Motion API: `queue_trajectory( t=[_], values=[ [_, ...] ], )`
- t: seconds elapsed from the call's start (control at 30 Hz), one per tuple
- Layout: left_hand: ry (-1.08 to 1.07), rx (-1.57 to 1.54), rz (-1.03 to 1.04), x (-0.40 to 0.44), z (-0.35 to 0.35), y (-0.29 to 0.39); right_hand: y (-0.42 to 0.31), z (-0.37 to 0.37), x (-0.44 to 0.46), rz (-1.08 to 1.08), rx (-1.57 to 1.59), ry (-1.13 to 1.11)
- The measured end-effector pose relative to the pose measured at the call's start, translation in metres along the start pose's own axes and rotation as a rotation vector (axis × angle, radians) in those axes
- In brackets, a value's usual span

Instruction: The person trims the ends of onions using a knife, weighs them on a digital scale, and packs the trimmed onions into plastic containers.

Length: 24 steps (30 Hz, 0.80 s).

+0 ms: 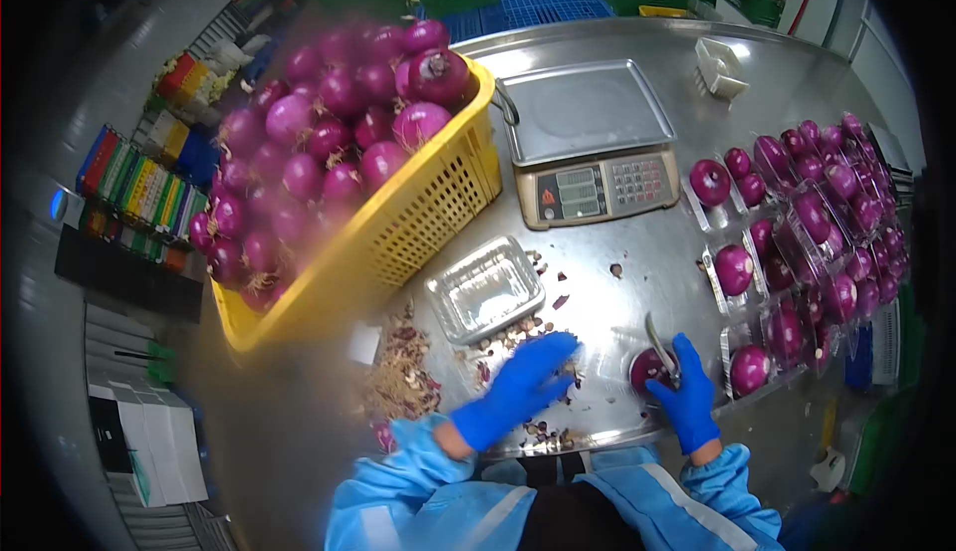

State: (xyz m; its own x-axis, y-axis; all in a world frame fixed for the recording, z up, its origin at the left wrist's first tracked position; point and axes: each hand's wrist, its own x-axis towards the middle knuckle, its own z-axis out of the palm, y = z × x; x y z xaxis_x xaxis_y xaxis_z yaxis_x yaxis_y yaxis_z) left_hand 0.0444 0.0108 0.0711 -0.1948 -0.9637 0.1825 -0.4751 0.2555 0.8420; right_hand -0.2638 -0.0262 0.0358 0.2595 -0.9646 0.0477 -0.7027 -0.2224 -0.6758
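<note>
Blue gloves cover both of my hands. My left hand [515,391] is over the steel table near its front edge, fingers stretched out and holding nothing, above onion scraps [403,367]. To the right, my right hand [687,395] has its fingers around a small curved tool [657,338] and rests against a red onion [647,370] on the table. The tool's lower end is hidden by the hand. Just beyond my left hand sits a clear plastic tray [485,290] with nothing in it.
A yellow crate [428,218] heaped with red onions [339,133] fills the left side. At the back middle stands a scale [597,188]. Clear trays of onions [787,332] line the right edge, and a stack of small trays [721,67] sits at the back right.
</note>
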Motion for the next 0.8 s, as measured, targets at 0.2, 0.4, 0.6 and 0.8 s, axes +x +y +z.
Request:
queue_trajectory(
  t=[0.2,0.4,0.6,0.8],
  values=[
    [0.74,0.557,0.128,0.121,-0.259,0.012,-0.049,-0.002,0.015,0.053,0.274,-0.05],
    [0.56,1.003,-0.139,0.203,-0.369,-0.067,-0.081,0.031,0.012,-0.052,0.361,-0.168],
    [0.613,1.038,0.036,0.201,-0.353,-0.063,-0.089,0.03,0.008,0.034,0.402,-0.204],
    [0.608,-0.001,0.012,0.096,-0.21,0.062,-0.098,0.008,0.031,-0.093,0.378,-0.263]
  ],
)
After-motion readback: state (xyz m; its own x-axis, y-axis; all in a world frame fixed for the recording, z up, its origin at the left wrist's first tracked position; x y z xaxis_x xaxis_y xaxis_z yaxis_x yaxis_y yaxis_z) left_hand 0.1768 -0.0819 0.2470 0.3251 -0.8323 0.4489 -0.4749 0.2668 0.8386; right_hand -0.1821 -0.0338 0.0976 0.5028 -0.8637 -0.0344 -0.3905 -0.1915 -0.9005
